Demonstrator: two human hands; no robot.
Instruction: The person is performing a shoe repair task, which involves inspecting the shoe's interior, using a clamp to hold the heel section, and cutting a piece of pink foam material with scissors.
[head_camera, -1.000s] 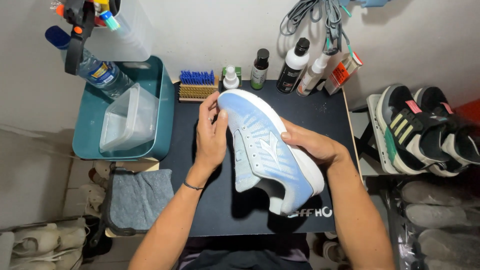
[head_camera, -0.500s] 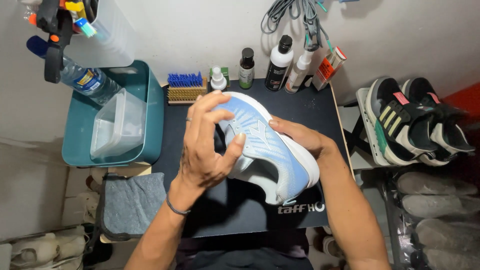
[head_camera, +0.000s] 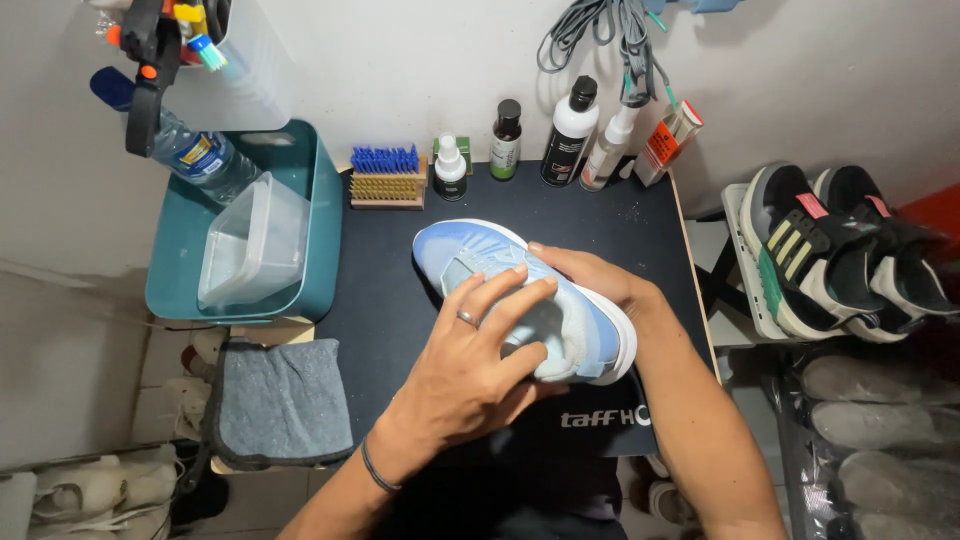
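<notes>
while both rest on it, left hand (head_camera: 470, 375) and right hand (head_camera: 590, 280) hold blue sneaker (head_camera: 480, 265).

Orange-white box (head_camera: 668, 141) by rear bottles (head_camera: 567, 132)

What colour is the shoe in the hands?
Light blue with a white sole: the shoe, best seen from the head camera.

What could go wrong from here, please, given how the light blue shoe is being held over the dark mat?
The light blue shoe is gripped between the left hand and the right hand; if the grip loosens, it might slide towards the bottles standing upright at the back of the mat and tip one. The mat's right edge lies close to the right wrist, so a slipped shoe could also fall towards the dark sneakers.
</notes>
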